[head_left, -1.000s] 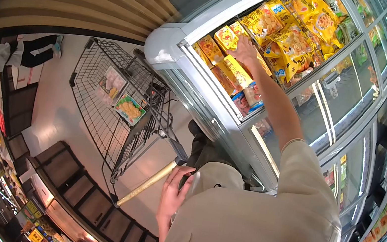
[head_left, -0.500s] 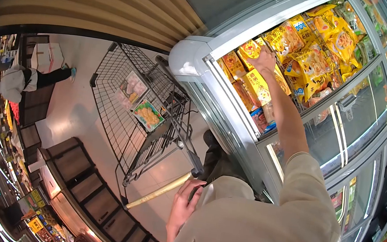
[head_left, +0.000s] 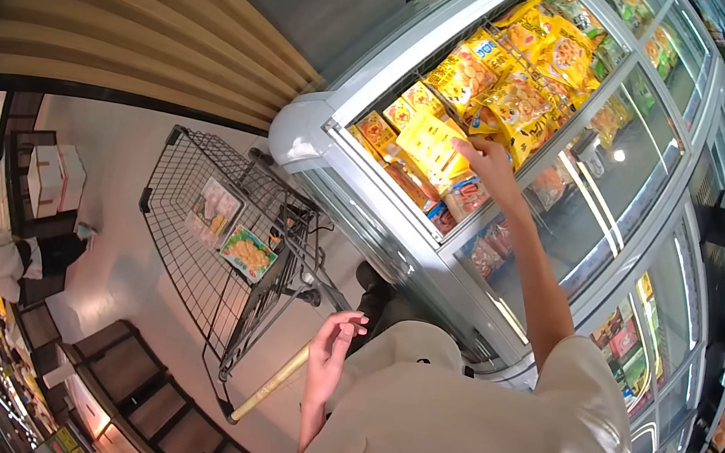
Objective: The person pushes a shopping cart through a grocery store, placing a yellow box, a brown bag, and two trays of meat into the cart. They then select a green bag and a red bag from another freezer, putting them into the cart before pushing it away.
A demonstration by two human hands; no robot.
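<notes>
My right hand (head_left: 487, 164) reaches into the open freezer (head_left: 307, 127) and grips the edge of a yellow box (head_left: 429, 146). Smaller yellow boxes (head_left: 377, 131) lie beside it, and yellow bags (head_left: 462, 76) are heaped behind. My left hand (head_left: 331, 349) is raised just above the yellow cart handle (head_left: 271, 384), fingers loosely curled and apart, holding nothing. Inside the wire cart (head_left: 181, 246) are a tray of pale food (head_left: 217, 208) and a green-edged pack (head_left: 249, 254).
Glass freezer lids (head_left: 619, 171) run off to the right. Dark wooden crates (head_left: 167, 404) line the floor at the bottom left. Another person (head_left: 7, 267) bends by the shelves at the far left, near a white box (head_left: 56, 179). A ribbed wooden panel (head_left: 132, 14) stands at the top left.
My right hand has drawn back toward me with the yellow box, which is lifted and tilted. My left hand has come up off the cart handle. The whole view has shifted.
</notes>
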